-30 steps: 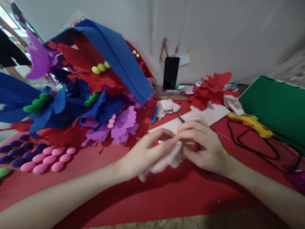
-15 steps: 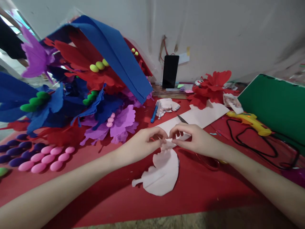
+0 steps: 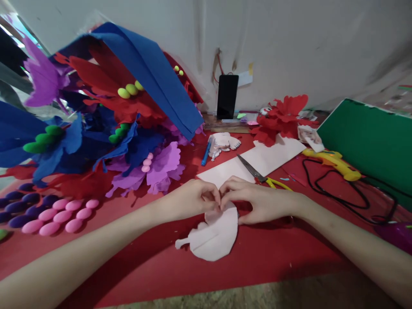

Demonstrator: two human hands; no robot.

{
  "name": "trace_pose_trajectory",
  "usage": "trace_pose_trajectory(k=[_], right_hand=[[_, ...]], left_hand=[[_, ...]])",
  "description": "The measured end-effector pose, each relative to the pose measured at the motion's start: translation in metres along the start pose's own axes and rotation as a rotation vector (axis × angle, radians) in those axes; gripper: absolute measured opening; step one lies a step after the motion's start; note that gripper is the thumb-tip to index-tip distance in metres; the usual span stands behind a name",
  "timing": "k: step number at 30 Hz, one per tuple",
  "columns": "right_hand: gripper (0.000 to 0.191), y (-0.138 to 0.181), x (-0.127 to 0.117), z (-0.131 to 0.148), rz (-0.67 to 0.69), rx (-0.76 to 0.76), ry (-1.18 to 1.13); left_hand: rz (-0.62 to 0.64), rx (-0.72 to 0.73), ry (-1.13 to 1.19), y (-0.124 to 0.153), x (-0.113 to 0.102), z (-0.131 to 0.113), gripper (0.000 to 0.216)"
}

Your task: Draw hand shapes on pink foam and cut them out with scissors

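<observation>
A pale pink cutout (image 3: 215, 240), scalloped on one side like a butterfly wing with a thin tail, lies in front of me on the red sheet (image 3: 154, 270). My left hand (image 3: 196, 199) has its fingers curled in a pinch at the cutout's upper edge. Meeting it there, my right hand (image 3: 257, 198) presses its bent fingertips on the same edge, with its thumb at the cutout's right side. The fingertips hide the top of the piece. Just beyond my right hand lie scissors (image 3: 252, 167) with yellow handles, across a pale pink strip (image 3: 277, 152).
Foam butterflies in purple (image 3: 161, 167), blue (image 3: 71, 137) and red crowd the left, near pink egg-shaped pieces (image 3: 61, 214). A blue pen (image 3: 206, 152) and phone (image 3: 227, 96) are ahead. A yellow glue gun (image 3: 334, 161), black cord (image 3: 322, 189) and green board (image 3: 370, 141) are right.
Both hands have come down slightly and closer together over the cutout's upper edge. The small scalloped part there is now covered, and the scissors show more fully. The view has shifted slightly.
</observation>
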State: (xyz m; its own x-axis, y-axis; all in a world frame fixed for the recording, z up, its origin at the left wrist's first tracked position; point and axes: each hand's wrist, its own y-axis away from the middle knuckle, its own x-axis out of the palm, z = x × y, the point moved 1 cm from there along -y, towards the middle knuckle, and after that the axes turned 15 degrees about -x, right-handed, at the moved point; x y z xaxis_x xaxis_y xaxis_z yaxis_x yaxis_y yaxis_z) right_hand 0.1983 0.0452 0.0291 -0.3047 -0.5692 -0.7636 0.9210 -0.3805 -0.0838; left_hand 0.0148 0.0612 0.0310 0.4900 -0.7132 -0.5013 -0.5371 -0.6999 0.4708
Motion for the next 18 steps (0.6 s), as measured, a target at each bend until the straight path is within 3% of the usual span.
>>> trace_pose_trajectory(k=[6,11,15,18], right_hand=[[0.011,-0.003,0.0,0.002,-0.171,-0.029,-0.082],[0.017,-0.005,-0.005,-0.002,-0.466,0.213,-0.317],[0.023,-0.005,-0.005,-0.006,-0.636,0.34,-0.554],[0.022,-0.005,-0.006,-0.004,-0.592,0.362,-0.615]], left_hand=[[-0.005,0.003,0.039,0.0,-0.002,-0.003,0.017],[0.043,-0.032,0.185,0.005,-0.007,-0.011,0.053],[0.014,-0.165,0.269,0.007,-0.009,-0.01,0.029],[-0.03,-0.212,0.338,0.006,-0.006,-0.01,0.015]])
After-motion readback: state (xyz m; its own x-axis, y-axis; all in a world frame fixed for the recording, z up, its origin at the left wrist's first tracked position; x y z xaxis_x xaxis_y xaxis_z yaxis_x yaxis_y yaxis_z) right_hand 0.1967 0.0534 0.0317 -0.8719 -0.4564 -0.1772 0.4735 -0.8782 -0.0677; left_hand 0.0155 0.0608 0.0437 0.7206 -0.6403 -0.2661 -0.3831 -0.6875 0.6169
